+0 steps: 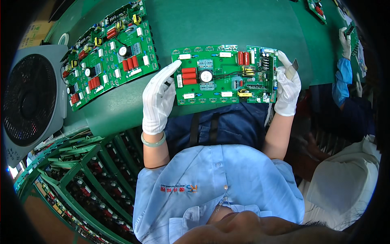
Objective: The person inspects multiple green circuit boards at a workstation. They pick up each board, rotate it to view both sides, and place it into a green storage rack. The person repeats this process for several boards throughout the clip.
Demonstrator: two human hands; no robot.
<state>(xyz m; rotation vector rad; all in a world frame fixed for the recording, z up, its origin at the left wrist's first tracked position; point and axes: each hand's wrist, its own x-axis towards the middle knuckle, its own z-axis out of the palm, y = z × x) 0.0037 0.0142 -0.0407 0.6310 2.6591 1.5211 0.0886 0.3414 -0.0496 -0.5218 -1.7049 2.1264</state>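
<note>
A green circuit board (221,85) is held level in front of me, over the near edge of the table. It carries red and white parts, yellow-wrapped coils and a round white-topped part near its middle. My left hand (157,97), in a white striped glove, grips its left edge. At the opposite edge my right hand (287,87), gloved too, has its fingers closed on the board. A flat grey metal piece, like a blade (291,70), sticks up from between the right hand's fingers; its lower part is hidden.
More populated circuit boards (115,61) lie side by side on the green table (227,24) at left. A grey fan (30,95) stands at the far left. Below it, green racks (87,179) hold several boards. A co-worker's gloved hand (345,42) is at the right.
</note>
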